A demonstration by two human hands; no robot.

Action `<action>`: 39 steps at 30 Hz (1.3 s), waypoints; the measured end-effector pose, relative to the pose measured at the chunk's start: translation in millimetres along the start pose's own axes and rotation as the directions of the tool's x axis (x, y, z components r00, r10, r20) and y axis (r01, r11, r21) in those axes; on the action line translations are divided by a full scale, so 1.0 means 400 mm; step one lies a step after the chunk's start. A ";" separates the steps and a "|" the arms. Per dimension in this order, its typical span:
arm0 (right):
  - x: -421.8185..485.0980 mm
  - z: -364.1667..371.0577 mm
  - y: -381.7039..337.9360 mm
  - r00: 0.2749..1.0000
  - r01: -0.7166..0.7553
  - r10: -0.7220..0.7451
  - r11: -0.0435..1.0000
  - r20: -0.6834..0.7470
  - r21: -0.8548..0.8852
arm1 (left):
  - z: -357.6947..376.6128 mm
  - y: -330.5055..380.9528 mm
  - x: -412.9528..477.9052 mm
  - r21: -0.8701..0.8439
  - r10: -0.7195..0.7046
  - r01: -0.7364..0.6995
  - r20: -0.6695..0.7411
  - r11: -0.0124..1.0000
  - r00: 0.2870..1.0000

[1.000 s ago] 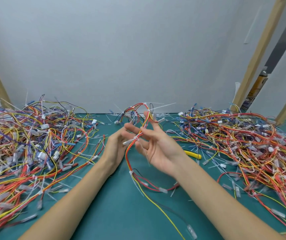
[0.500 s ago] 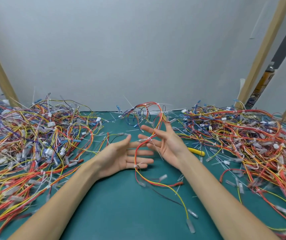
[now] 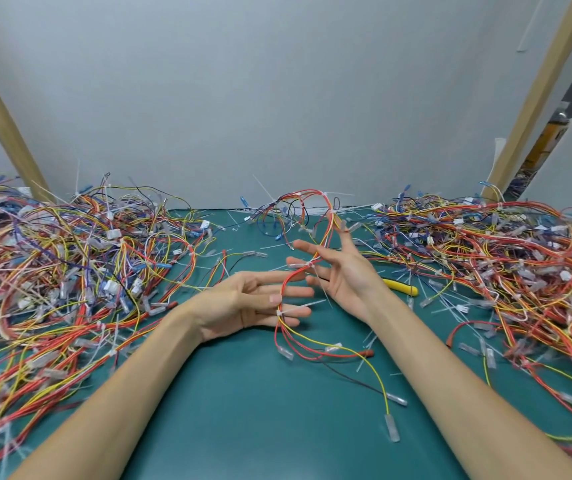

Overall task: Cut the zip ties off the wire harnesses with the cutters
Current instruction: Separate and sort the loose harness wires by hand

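A wire harness [image 3: 286,336] of red, orange and yellow wires runs from the far middle of the table down across both my hands. It carries white zip ties [image 3: 309,265]. My left hand [image 3: 243,306] lies palm up with straight fingers, and its thumb pinches the harness against them near a lower zip tie [image 3: 279,312]. My right hand [image 3: 345,271] is open with fingers spread, the harness draped between them. The cutters' yellow handle [image 3: 402,287] lies on the mat just behind my right wrist; neither hand touches it.
Large tangled heaps of harnesses fill the left [image 3: 70,271] and right [image 3: 502,271] of the green mat [image 3: 260,410]. Cut zip tie pieces and loose terminals lie scattered around. A grey wall and slanted wooden posts [image 3: 4,116] stand behind.
My left hand turned palm up and spread out from a closed grip, then its thumb came in onto the harness. My right hand has opened its fingers wider and the harness loop has sunk lower.
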State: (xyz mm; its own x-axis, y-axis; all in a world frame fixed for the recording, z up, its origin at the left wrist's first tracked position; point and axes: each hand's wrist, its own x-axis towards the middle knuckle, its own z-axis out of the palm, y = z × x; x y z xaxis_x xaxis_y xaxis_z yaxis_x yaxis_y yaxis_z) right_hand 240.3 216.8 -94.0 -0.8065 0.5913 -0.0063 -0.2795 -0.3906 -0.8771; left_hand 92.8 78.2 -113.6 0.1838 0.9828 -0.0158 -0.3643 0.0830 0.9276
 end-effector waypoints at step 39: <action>-0.177 0.204 -0.103 0.657 -0.006 0.711 0.341 0.253 -0.940 | -0.012 0.007 0.044 -0.316 0.038 -0.278 -0.596 0.907 0.802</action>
State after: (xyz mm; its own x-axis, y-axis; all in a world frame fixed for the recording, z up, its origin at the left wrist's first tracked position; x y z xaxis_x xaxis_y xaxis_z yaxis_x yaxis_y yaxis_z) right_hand 266.6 133.5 -18.2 -0.8599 -0.0678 -0.5059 0.3998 0.5267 -0.7502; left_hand 90.8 96.7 -113.1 -0.4106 0.8895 -0.2003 -0.6704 -0.1456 0.7276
